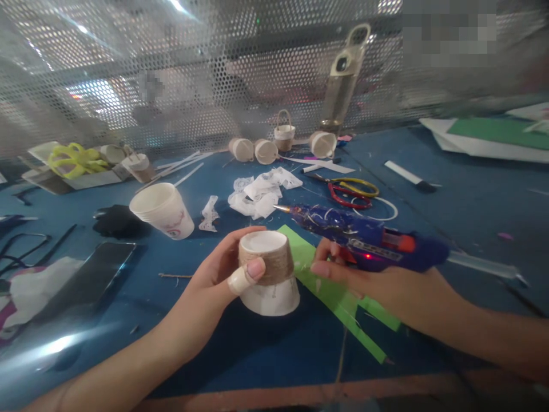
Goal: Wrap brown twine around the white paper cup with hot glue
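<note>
My left hand (pixel 227 274) is wrapped round a small paper cup (pixel 269 297) that is upside down, its base facing up. Brown twine (pixel 274 266) covers the upper half of the cup's side; the lower part is bare white. A bandage is on my left thumb. In my right hand (pixel 369 280) is a blue glue gun (pixel 355 234), its metal nozzle pointing left, above and beyond the cup. A red light glows on its side and a clear glue stick (pixel 484 264) sticks out of its back. Green paper strips (pixel 338 303) lie under my right hand.
Crumpled white lace (pixel 261 191), scissors (pixel 351 191) and a white paper cup (pixel 163 209) lie beyond my hands. Several twine-wrapped cups (pixel 266 151) and a tall bottle (pixel 341 86) stand by the perforated metal screen. A phone (pixel 90 280) is at left, yellow scissors (pixel 77 160) farther back.
</note>
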`<action>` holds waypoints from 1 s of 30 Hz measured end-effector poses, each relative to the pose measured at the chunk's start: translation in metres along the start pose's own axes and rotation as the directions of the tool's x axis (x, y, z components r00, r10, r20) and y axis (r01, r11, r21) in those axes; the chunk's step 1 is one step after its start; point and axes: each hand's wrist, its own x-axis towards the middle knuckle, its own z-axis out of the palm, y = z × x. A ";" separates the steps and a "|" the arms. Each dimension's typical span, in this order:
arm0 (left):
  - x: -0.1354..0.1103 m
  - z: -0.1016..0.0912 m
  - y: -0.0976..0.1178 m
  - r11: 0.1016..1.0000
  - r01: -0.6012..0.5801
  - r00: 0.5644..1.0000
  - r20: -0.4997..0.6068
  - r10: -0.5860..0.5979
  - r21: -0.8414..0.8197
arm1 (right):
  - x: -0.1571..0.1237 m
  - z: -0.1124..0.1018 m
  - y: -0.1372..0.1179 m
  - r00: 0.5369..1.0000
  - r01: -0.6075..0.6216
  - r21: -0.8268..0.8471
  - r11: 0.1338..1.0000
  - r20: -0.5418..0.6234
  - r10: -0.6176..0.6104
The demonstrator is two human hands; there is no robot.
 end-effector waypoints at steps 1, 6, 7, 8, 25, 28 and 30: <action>0.000 0.000 0.000 1.000 0.008 1.000 -0.001 -0.008 0.000 | 0.000 0.000 -0.003 1.000 -0.030 -0.017 0.999 0.001 0.030; 0.000 0.001 0.001 1.000 0.018 1.000 0.016 -0.017 -0.010 | 0.000 -0.003 -0.009 0.992 -0.114 -0.117 0.987 0.049 0.121; 0.000 0.001 0.001 1.000 0.019 1.000 0.020 -0.019 -0.012 | 0.000 -0.003 -0.008 0.989 -0.130 -0.130 0.983 0.049 0.138; 0.000 0.001 0.001 1.000 0.021 1.000 0.023 -0.021 -0.013 | 0.000 -0.004 -0.007 0.986 -0.147 -0.142 0.979 0.053 0.156; -0.001 -0.001 -0.002 1.000 0.024 0.996 0.091 -0.023 -0.011 | 0.003 -0.005 -0.002 0.993 -0.037 -0.185 0.982 0.100 0.057; -0.001 0.000 -0.003 1.000 0.010 0.995 0.097 -0.009 -0.014 | 0.005 -0.002 -0.010 0.997 -0.066 -0.033 0.997 0.026 0.067; -0.001 0.000 -0.003 1.000 0.003 0.994 0.105 -0.002 -0.008 | 0.005 0.001 -0.014 0.997 -0.079 0.086 0.993 -0.010 0.080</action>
